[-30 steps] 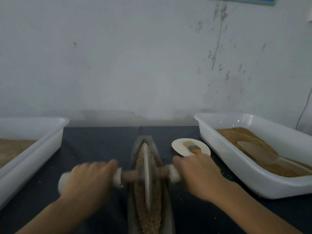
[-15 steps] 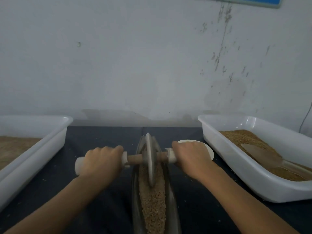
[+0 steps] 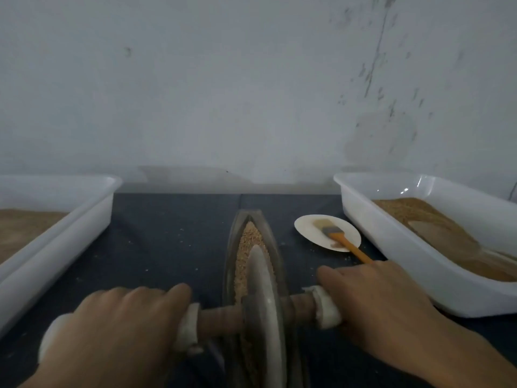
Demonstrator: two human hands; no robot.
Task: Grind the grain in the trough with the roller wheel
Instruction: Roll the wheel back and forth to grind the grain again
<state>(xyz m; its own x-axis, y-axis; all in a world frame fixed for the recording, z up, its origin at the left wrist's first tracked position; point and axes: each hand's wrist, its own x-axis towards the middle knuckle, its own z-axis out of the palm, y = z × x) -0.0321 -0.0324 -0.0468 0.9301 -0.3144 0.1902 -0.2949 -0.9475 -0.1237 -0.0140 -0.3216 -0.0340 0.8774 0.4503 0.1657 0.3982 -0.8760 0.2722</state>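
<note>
A narrow boat-shaped trough lies lengthwise on the dark table, with brown grain heaped along its groove. The grey roller wheel stands upright in the near half of the trough on a wooden axle with white-wrapped ends. My left hand grips the left handle, its fingers curled over the white wrap. On the other side my right hand grips the right handle. The near end of the trough is hidden behind the wheel and my hands.
A white tub with brown grain and a flat scoop stands at the right. Another white tub with brown meal stands at the left. A small round dish holding an orange-handled brush lies right of the trough. A wall closes the back.
The wheel rolled from mid-trough to the far end, then back toward me into the near half. Both hands kept their grip. The dish and brush are uncovered again.
</note>
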